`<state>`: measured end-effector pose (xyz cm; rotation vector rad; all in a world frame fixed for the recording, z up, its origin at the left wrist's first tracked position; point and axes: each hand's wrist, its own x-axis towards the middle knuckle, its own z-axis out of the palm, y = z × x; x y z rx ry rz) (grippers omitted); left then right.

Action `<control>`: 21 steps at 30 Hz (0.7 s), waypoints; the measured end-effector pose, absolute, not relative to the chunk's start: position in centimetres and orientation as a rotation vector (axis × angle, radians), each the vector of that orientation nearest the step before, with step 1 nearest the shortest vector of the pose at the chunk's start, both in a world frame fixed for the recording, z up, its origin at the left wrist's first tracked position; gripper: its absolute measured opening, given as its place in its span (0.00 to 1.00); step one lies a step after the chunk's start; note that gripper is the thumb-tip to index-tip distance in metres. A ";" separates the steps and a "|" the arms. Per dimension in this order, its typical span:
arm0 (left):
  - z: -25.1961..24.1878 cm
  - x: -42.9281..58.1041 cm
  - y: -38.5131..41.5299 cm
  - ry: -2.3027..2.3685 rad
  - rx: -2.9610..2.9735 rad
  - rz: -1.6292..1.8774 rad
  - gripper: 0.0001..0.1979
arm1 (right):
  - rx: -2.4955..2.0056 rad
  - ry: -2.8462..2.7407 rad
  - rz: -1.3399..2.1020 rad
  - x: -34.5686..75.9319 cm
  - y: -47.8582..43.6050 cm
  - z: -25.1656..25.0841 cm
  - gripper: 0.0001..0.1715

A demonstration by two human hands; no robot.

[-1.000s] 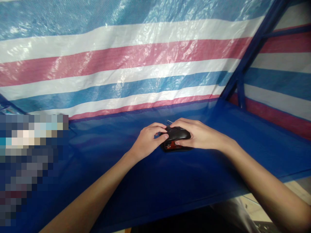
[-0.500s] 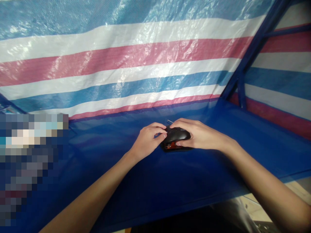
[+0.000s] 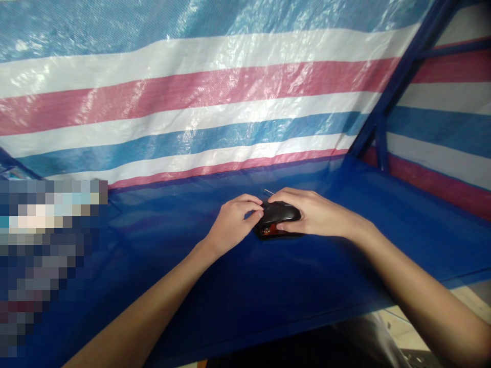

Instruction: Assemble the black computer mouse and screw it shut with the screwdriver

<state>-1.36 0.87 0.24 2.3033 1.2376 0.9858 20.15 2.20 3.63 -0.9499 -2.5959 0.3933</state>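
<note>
A black computer mouse (image 3: 279, 215) with a red patch low on its near side lies on the blue table cover (image 3: 245, 286). My right hand (image 3: 314, 212) is wrapped over its right side, thumb on the near edge and fingers over the top. From the left, my left hand (image 3: 233, 220) pinches the mouse's front end with thumb and curled fingers. A thin wire tip (image 3: 267, 192) pokes out just behind the mouse.
A striped red, white and blue tarp (image 3: 215, 87) hangs close behind the table. A blue metal frame post (image 3: 383, 122) rises at the right. A blurred-out patch (image 3: 49, 266) covers the left of the table. The table's near edge falls away at the lower right.
Almost nothing: both hands stay on the mouse, with only a tiny shift of the left fingers at its front end.
</note>
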 end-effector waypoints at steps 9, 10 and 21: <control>0.3 -1.2 0.7 1.294 2.373 0.976 0.10 | -0.974 -2.610 0.420 20.1 2.2 3.7 0.22; 0.3 -1.2 0.6 1.304 2.386 0.969 0.10 | -0.978 -2.613 0.422 20.1 2.2 3.7 0.22; 0.1 -1.2 0.4 1.326 2.465 0.992 0.10 | -1.016 -2.623 0.431 20.2 2.2 3.7 0.22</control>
